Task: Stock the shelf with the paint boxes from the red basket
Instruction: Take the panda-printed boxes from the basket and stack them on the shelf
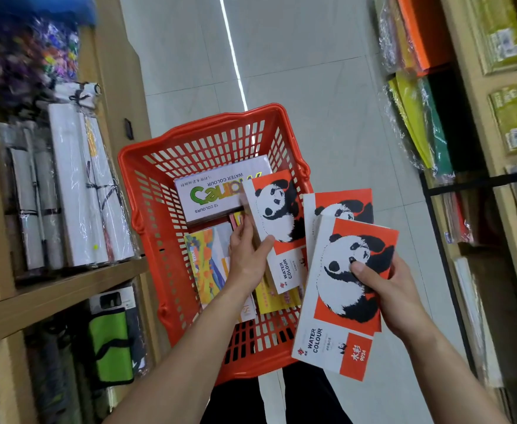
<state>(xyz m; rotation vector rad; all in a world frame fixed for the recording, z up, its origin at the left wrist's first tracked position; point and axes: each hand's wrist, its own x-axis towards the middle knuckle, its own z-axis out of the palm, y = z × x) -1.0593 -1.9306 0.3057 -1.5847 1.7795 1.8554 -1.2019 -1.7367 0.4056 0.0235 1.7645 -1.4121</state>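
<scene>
A red plastic basket (159,191) sits on the aisle floor below me. Inside lie a white "Water Colour 12 Colours" box (217,194) and colourful flat boxes (208,264). My left hand (248,255) grips a red-and-white panda watercolour box (278,221) by its long edge, lifted over the basket. My right hand (395,292) holds two more panda boxes fanned out, the front one (339,301) under my thumb and a second one (339,206) behind it.
A wooden shelf (55,289) on the left carries wrapped white rolls (67,185) and a green pouch (110,347) below. The right shelving (477,123) holds coloured paper packs. Grey tiled floor (312,87) runs down the aisle between them.
</scene>
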